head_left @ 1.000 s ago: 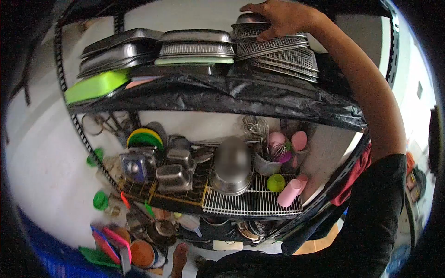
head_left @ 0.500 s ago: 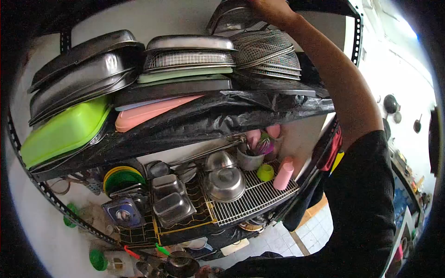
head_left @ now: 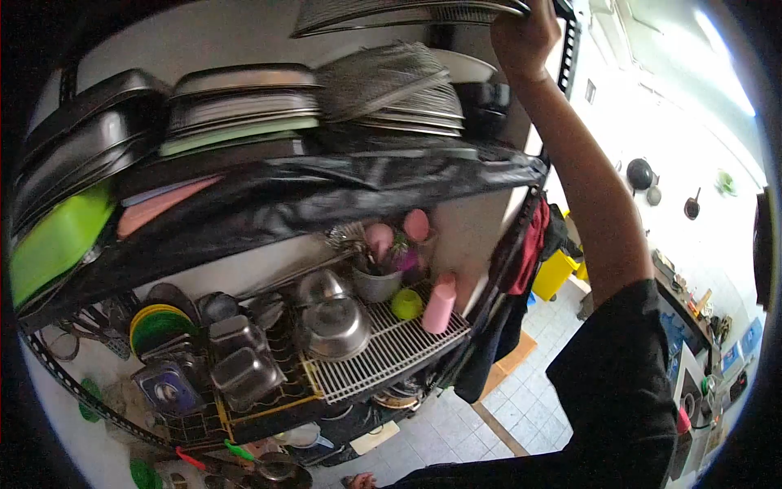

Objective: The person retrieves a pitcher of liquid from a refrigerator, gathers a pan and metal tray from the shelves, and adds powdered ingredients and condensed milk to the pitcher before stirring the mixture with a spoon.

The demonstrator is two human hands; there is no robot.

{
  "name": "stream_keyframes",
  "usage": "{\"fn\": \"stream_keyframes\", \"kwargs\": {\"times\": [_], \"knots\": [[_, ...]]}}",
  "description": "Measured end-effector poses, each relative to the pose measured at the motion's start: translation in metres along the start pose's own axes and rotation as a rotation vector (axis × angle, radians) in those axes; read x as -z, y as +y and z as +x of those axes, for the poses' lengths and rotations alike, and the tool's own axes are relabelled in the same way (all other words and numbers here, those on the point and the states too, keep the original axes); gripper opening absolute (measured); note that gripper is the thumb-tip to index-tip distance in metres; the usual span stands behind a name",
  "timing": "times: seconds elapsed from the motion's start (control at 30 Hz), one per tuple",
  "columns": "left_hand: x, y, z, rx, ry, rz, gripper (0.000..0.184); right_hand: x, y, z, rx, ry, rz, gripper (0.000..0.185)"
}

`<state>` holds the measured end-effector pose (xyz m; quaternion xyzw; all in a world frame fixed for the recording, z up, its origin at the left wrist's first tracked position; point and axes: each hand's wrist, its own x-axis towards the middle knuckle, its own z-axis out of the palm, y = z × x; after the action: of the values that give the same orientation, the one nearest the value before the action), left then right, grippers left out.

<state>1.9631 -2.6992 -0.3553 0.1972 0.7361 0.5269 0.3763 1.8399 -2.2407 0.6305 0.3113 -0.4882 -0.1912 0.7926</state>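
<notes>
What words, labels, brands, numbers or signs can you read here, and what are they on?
None readable.
The wire-mesh tray in the right hand shows no lettering.
The blue items at far right are too small and blurred to tell if they carry print.

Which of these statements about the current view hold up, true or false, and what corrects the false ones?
1. The right hand grips a wire mesh tray. True.
2. That tray rests on the mesh stack. False: it is held above, with a gap between them.
3. The pink cup sits on the white wire rack. True.
4. The lime-green cup is left of the steel bowl in the picture. False: it is to the right.
5. The lime-green tray is at the upper shelf's left end. True.
</notes>
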Motion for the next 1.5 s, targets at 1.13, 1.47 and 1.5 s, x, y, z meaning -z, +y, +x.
{"fn": "stream_keyframes", "kwargs": {"times": [1.13,1.47,1.5], "knots": [[-0.716,0.578,0.308,0.129,-0.845,-0.375,0.078,1.032,-0.184,-0.335,-2.486,0.409,-0.809,0.037],[-0.772,0.666,0.514,0.018,-0.512,0.084,0.061,1.008,0.055,-0.564,-2.656,-0.032,-0.326,0.049],[-0.772,0.671,0.538,0.056,-0.437,0.047,0.052,0.998,0.075,-0.582,-2.676,-0.022,-0.285,0.05]]}}
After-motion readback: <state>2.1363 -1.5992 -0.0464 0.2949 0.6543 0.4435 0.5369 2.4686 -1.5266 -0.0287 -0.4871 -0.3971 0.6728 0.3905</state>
